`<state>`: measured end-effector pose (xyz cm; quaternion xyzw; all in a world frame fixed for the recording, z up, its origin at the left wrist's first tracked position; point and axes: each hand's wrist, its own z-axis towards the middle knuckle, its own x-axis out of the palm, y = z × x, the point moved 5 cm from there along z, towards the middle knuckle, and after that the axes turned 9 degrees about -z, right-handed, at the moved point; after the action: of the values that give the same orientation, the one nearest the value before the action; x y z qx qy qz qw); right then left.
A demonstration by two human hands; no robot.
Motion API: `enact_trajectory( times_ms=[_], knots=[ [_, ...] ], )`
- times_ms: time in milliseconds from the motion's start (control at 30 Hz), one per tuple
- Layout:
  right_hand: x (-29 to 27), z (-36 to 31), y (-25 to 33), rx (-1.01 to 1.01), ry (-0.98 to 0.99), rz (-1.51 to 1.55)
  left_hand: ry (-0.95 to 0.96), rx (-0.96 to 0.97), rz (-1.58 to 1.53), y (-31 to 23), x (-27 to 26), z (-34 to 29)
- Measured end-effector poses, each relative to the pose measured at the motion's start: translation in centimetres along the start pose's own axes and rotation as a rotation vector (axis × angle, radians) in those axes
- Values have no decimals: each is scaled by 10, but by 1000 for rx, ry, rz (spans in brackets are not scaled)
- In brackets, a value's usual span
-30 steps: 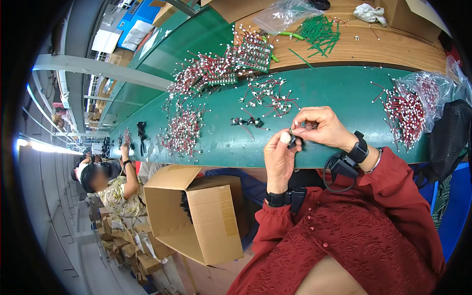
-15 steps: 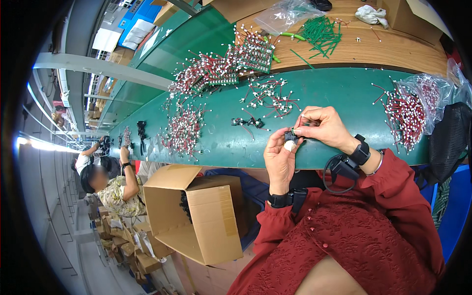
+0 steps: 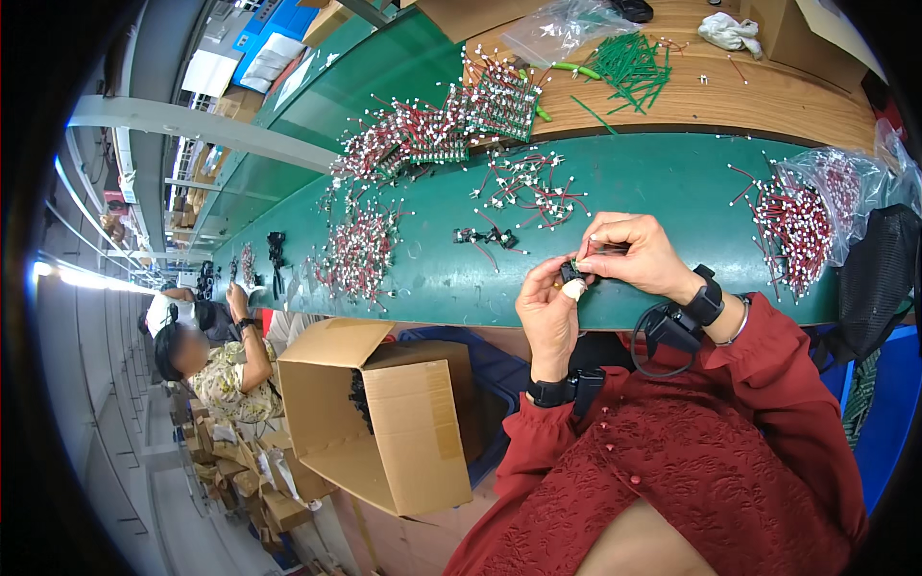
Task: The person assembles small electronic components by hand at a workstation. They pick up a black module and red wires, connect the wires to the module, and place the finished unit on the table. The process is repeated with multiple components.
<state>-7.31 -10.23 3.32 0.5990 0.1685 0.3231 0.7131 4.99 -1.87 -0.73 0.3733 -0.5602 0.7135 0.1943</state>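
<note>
A small black plastic part (image 3: 571, 273) is held between the thumb and fingers of my left hand (image 3: 545, 315), whose thumb appears to have a white covering at its tip. My right hand (image 3: 636, 254) comes in from the right, its thumb and fingertips pinched together at the part's upper edge. What those fingertips grip is too small to make out. Beyond my hands lie loose red wires with white connectors (image 3: 538, 197). Several small black parts (image 3: 485, 237) with a red wire rest to the left of these hands.
Wire heaps lie left (image 3: 360, 254) and right (image 3: 792, 230) on the green bench (image 3: 663, 182). Wired green boards (image 3: 504, 101) stand behind, near green strips (image 3: 634, 72) on a wooden surface. An open cardboard box (image 3: 423, 437) is below left. Another person (image 3: 230, 370) works further left.
My hands stay together at the black part, with slight finger movement and a small turn of the part. The other person's raised hand has shifted a little.
</note>
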Motion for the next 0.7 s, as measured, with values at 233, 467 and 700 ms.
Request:
enact_trajectory(
  times_ms=[233,467,700],
  knots=[
    [0,1,2,-33,6,-40,-9,4,-5,0,0,0],
    [-1,-1,4,-22,9,-99,30,59,63,0,0,-1],
    [2,-3,10,-214,-28,-365,10,129,136,-1,0,-4]
  ],
)
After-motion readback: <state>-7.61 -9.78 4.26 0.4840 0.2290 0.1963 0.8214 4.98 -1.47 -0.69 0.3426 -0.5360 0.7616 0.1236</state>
